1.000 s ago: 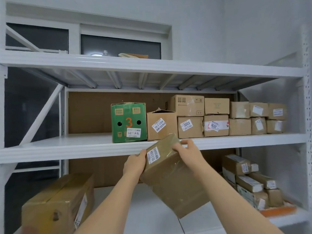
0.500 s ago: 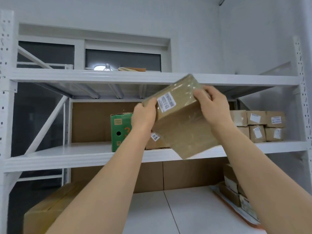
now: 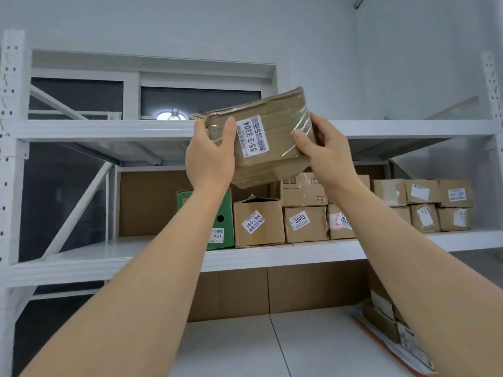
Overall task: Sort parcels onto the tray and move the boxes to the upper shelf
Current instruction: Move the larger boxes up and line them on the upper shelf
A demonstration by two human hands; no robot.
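Note:
A taped brown cardboard box [image 3: 275, 126] with a white label reading 55-3-3304 is held up in front of the upper shelf [image 3: 109, 129], its top just above the shelf's front edge. My left hand [image 3: 211, 156] grips its left side, thumb on the front face. Its right side is gripped by my right hand [image 3: 325, 149]. An orange tray [image 3: 381, 341] with several parcels sits at the lower right, partly hidden by my right arm.
The middle shelf [image 3: 136, 257] carries a green box [image 3: 221, 221] and a row of stacked brown boxes [image 3: 304, 224] running right. A clear bottle [image 3: 175, 115] stands on the upper shelf left of the held box. White uprights frame both sides.
Both hands have lifted the box from below the middle shelf up to the upper shelf's edge and turned it more level, label facing me.

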